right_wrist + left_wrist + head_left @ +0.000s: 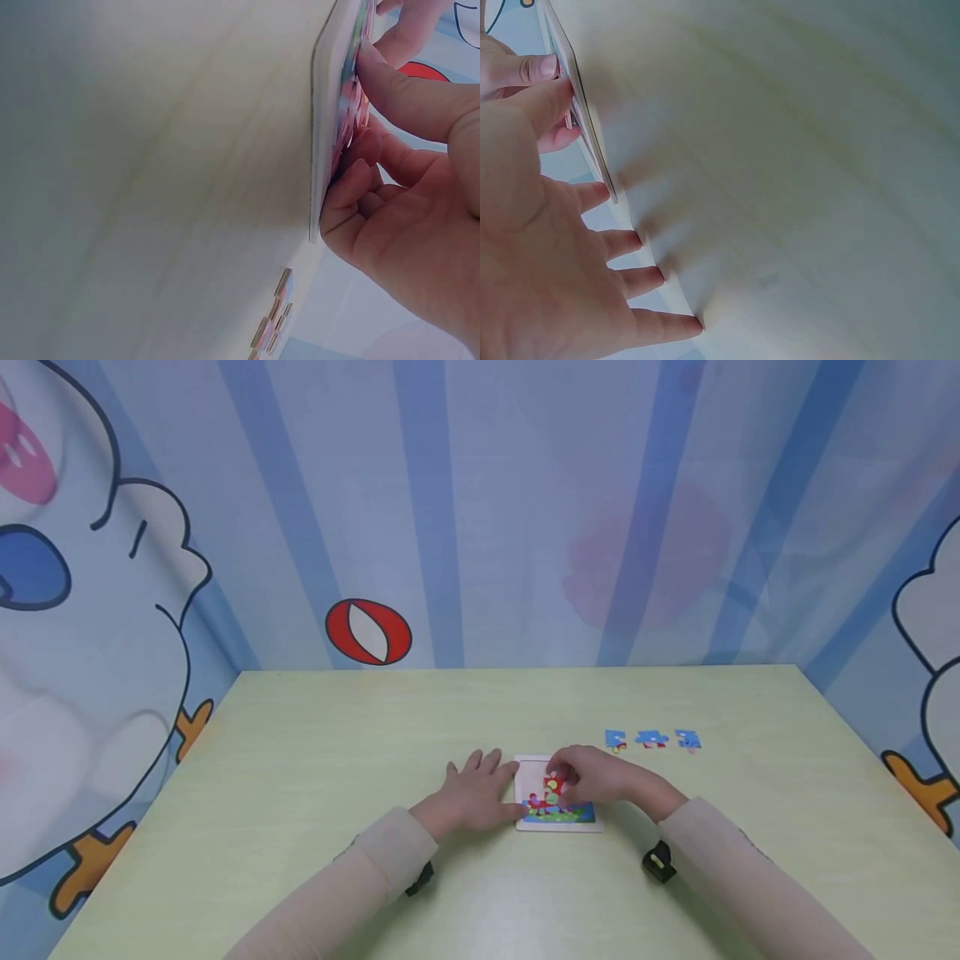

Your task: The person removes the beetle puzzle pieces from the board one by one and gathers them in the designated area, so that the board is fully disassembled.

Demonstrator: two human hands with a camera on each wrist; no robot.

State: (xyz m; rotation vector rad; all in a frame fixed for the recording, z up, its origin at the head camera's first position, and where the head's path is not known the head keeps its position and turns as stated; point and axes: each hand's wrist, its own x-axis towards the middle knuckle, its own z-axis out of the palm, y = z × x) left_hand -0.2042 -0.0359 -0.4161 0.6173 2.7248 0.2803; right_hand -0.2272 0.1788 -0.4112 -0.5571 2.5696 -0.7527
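Observation:
A white-bordered jigsaw puzzle board (531, 767) lies on the table, its lower part filled with a colourful picture of grass and red figures. My left hand (474, 795) is spread flat at the board's left edge, with thumb and forefinger touching the border. Over the board, my right hand (597, 774) pinches a red and yellow puzzle piece (552, 786) just above the filled rows. In the right wrist view, the right thumb (409, 94) presses near the picture surface while the other fingers curl by the board's edge; they partly hide the piece.
Three loose blue puzzle pieces (652, 739) lie in a row beyond the board to the right. The pale wooden table (360, 718) ends at a blue striped backdrop (510, 527) with cartoon prints. Dark wrist cameras (659, 862) hang under both sleeves.

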